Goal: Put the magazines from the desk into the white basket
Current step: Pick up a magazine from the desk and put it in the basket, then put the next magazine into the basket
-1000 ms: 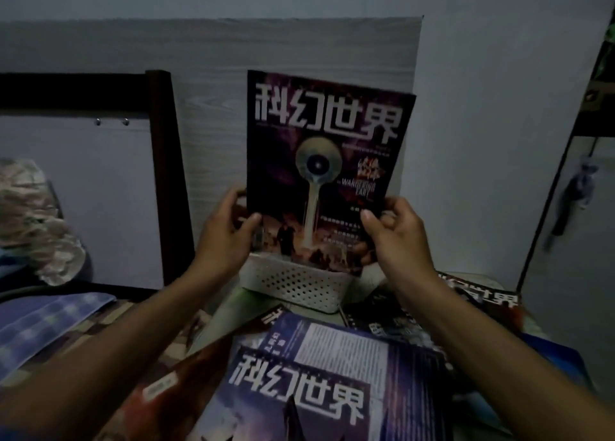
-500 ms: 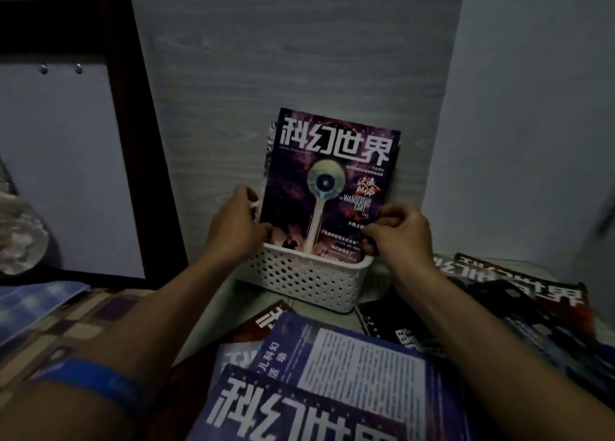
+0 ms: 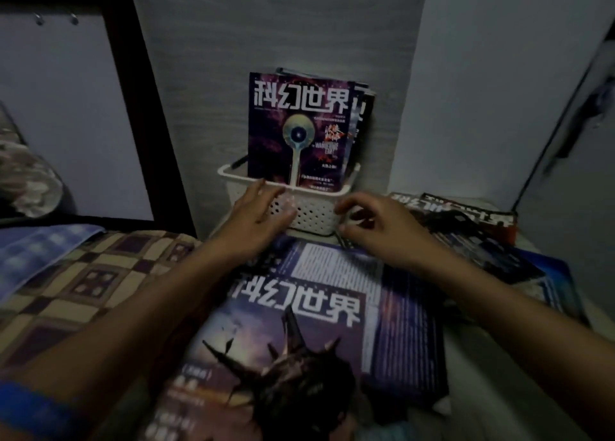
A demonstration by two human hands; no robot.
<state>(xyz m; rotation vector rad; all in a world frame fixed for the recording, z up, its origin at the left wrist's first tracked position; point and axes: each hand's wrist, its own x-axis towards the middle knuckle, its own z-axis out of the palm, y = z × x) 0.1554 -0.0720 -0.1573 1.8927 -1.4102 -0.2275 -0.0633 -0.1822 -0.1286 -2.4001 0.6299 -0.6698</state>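
A purple-covered magazine point(image 3: 299, 131) stands upright in the white basket point(image 3: 312, 212) against the wall, with other magazines point(image 3: 361, 114) behind it. My left hand point(image 3: 259, 221) hovers in front of the basket's left side, fingers spread, holding nothing. To the right, my right hand point(image 3: 372, 230) is half curled and empty, just in front of the basket's right corner. On the desk below my arms lies a large magazine with a spiky figure on its cover point(image 3: 279, 350), on top of a blue one point(image 3: 402, 310). More magazines point(image 3: 466, 227) lie at the right.
A dark wooden bed post point(image 3: 146, 107) rises left of the basket. A checked quilt point(image 3: 83, 284) covers the bed at the left. The wall corner closes in behind and to the right of the basket.
Both hands lowered the purple magazine into the basket, let go of it and drew back toward me. The camera tilted down toward the desk.
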